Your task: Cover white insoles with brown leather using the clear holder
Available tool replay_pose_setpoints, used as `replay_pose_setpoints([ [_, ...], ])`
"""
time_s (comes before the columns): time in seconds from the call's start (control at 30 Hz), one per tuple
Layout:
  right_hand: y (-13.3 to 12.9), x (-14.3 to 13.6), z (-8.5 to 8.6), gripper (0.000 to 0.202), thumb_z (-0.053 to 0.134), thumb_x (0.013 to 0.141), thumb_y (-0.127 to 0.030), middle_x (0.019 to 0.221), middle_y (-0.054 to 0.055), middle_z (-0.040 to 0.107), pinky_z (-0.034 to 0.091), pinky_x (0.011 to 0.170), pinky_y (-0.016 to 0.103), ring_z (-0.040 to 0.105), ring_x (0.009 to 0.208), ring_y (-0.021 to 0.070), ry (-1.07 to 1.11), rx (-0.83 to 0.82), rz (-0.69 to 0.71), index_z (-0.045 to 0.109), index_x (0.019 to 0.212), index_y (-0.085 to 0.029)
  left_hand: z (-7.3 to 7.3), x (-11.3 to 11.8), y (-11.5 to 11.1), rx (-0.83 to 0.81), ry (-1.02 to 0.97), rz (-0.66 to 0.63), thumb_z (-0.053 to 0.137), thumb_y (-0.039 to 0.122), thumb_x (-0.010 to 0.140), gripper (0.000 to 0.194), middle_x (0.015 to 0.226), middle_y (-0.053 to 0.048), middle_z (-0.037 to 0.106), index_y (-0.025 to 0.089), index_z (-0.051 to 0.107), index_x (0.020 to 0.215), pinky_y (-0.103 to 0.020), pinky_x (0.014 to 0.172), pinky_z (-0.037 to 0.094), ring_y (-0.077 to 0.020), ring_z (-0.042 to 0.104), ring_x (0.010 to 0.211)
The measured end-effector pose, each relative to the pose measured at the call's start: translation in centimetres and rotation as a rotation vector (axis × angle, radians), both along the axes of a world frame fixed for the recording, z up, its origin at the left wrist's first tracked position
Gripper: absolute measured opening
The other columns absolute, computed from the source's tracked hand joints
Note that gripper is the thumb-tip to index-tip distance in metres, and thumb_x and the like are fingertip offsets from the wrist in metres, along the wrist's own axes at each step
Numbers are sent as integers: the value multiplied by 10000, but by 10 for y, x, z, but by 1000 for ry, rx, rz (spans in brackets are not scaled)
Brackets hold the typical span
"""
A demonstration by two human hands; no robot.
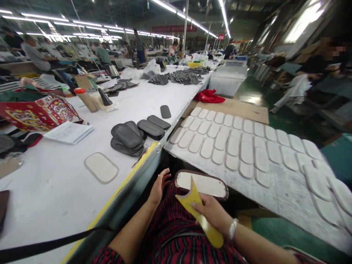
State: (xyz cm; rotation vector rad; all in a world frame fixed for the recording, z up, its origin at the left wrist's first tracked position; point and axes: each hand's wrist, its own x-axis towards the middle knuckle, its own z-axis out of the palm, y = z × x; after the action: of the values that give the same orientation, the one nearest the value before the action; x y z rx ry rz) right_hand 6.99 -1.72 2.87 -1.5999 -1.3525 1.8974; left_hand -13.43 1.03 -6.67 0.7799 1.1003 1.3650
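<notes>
My right hand (214,212) is closed around a yellow plastic shoehorn (189,201), its notched end pointing up and its rounded end down. Across my lap lies an oblong padded piece (205,185) with a white face and a dark brown edge, partly behind the shoehorn and my right hand. To its left, my left hand (158,187) is raised with fingers apart, holding nothing. A single white oval pad (101,167) with a grey border lies flat on the white table (63,194). Beyond it are stacked dark grey oval pads (127,136).
Rows of white oval pads (232,145) cover a lower board (277,196) on my right. A red cloth (209,96) and cardboard (239,112) lie behind them. On the table stand a red patterned bag (41,112) and an orange-capped bottle (85,99). People sit farther off.
</notes>
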Motion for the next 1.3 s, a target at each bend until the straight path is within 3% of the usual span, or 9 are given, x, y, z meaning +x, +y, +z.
replay_pose_setpoints([
  [0.07,-15,-21,-25,208,545,720,-375,541,-15,569,417,397,252,557,431,152,70,-146,-119,503,752,-174,-9,15,-1,38,-136,-42,328,629,796,614,1364,-80,361,202,473,1212,-329,952,351,-223,351,1225],
  [0.2,-23,-61,-54,254,568,718,-409,568,15,596,448,449,266,583,463,152,195,-236,-382,502,705,-164,-10,36,2,50,-392,-123,262,629,814,644,1348,-91,387,192,436,1255,-368,1025,270,-232,325,1249],
  [0.3,-20,-78,-57,302,597,698,-446,627,42,625,470,509,277,620,541,172,292,-341,-442,514,733,-157,-2,35,16,41,-410,-198,260,633,812,657,1338,-99,401,172,473,1229,-377,1032,250,-250,322,1248],
  [0.4,-17,-85,-56,378,651,645,-469,698,64,646,484,559,291,641,645,198,415,-398,-479,517,790,-147,7,28,35,34,-352,-352,295,654,789,686,1313,-113,429,147,507,1198,-388,1026,245,-273,341,1230],
  [0.5,-15,-88,-55,441,687,602,-476,741,71,656,487,573,292,643,706,210,493,-405,-527,510,831,-143,15,23,48,21,-251,-494,280,638,802,672,1246,-118,496,133,528,1171,-394,993,283,-277,422,1158],
  [0.6,-14,-89,-56,480,705,564,-492,749,76,656,486,562,291,641,718,218,471,-430,-554,506,824,-141,21,23,53,-5,-93,-548,258,598,831,624,1124,-99,579,136,564,1117,-359,940,339,-249,502,1052],
  [0.87,-20,-84,-53,428,655,572,-531,769,66,660,483,535,284,636,745,226,432,-448,-541,519,790,-189,26,33,48,25,258,-456,233,488,879,536,948,-59,637,132,608,1020,-288,796,409,-190,561,874],
  [1.1,-26,-73,-45,319,682,576,-447,623,50,646,480,510,293,638,702,246,394,-437,-574,479,617,-204,35,43,39,160,729,-346,375,414,856,334,886,-30,604,192,624,856,-268,849,362,-159,532,879],
  [1.3,-32,-62,-51,263,617,663,-430,593,49,639,475,519,304,638,629,230,411,-284,-559,497,644,-196,36,56,32,55,698,-212,623,495,671,311,715,-29,559,186,594,697,-306,847,339,-204,524,837],
])
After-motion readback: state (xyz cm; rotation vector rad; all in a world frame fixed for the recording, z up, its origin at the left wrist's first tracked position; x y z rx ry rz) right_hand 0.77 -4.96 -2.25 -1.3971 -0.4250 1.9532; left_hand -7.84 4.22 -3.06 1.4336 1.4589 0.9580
